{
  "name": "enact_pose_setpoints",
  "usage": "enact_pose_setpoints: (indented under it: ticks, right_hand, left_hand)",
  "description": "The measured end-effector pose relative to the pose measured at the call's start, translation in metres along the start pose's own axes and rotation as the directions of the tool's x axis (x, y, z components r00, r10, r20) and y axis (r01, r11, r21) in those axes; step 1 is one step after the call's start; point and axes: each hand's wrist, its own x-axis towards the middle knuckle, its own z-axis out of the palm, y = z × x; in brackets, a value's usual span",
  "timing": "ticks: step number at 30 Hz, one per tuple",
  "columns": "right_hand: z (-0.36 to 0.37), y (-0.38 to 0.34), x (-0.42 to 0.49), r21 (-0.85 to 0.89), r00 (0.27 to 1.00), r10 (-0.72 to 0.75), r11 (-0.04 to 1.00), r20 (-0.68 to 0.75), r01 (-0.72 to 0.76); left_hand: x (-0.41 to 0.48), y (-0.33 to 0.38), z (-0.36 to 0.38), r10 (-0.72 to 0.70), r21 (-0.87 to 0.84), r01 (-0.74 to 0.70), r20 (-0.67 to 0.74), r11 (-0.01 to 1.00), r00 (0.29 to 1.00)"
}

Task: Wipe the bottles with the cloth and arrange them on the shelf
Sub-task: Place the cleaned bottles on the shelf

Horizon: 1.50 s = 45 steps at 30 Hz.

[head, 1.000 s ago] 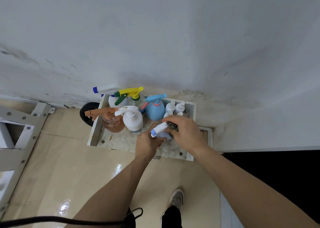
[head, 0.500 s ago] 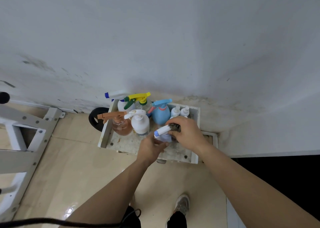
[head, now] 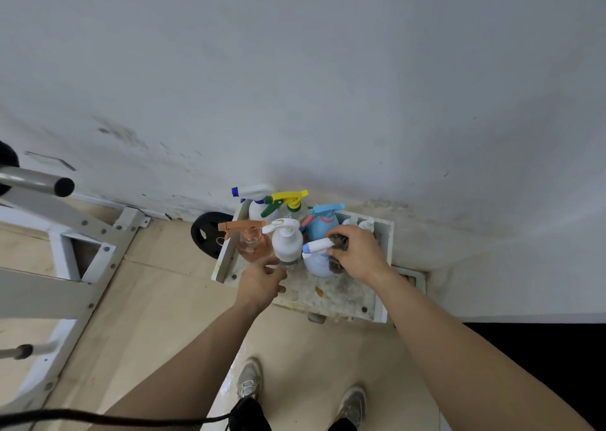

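Left hand (head: 262, 283) let go, hung open; right hand (head: 355, 253) gripped cloth (head: 339, 242) against lilac sprayer (head: 316, 260), now standing on shelf (head: 328, 293).

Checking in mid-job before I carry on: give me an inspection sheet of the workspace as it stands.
Surface: white shelf, low on the floor, base stained.
Job's things: spray bottles upright at the back; pale blue bottle in front; dark cloth pressed on it.
Clutter: debris on the base.
Grippers: right hand holds cloth; left hand open beside white bottle.
Cables: black cable near the feet.
Surroundings: marked wall, weight plate, metal frame.
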Motion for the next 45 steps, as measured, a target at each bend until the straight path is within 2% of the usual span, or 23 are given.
enact_pose_setpoints:
  ticks: [20, 30, 34, 39, 42, 45]
  right_hand:
    - [-0.005, -0.009, 0.008, -0.011, 0.998, 0.048, 0.999, 0.045, -0.047]
    - [-0.013, -0.01, 0.006, -0.085, 0.988, 0.099, 0.992, 0.12, -0.089]
    - [-0.028, -0.011, -0.005, -0.05, 0.99, 0.102, 0.994, 0.098, -0.098]
    - [-0.05, -0.001, -0.024, -0.036, 0.992, 0.126, 0.991, -0.015, -0.126]
    - [-0.061, 0.013, -0.038, -0.023, 0.989, 0.144, 0.989, -0.041, -0.145]
    - [-0.071, 0.03, -0.049, -0.015, 0.981, 0.187, 0.982, -0.042, -0.188]
  left_hand:
    - [-0.005, 0.053, -0.05, 0.194, 0.114, -0.177, -0.168, 0.978, 0.966]
    - [-0.016, 0.069, -0.056, 0.147, 0.141, -0.124, -0.163, 0.982, 0.976]
    - [-0.03, 0.073, -0.061, 0.09, 0.237, -0.061, -0.113, 0.97, 0.99]
    - [-0.044, 0.073, -0.047, -0.023, 0.309, 0.013, 0.03, 0.951, 0.999]
    - [-0.049, 0.076, -0.023, -0.004, 0.355, -0.024, 0.076, 0.935, 0.997]
    - [-0.052, 0.084, 0.008, 0.066, 0.44, -0.124, 0.144, 0.89, 0.987]
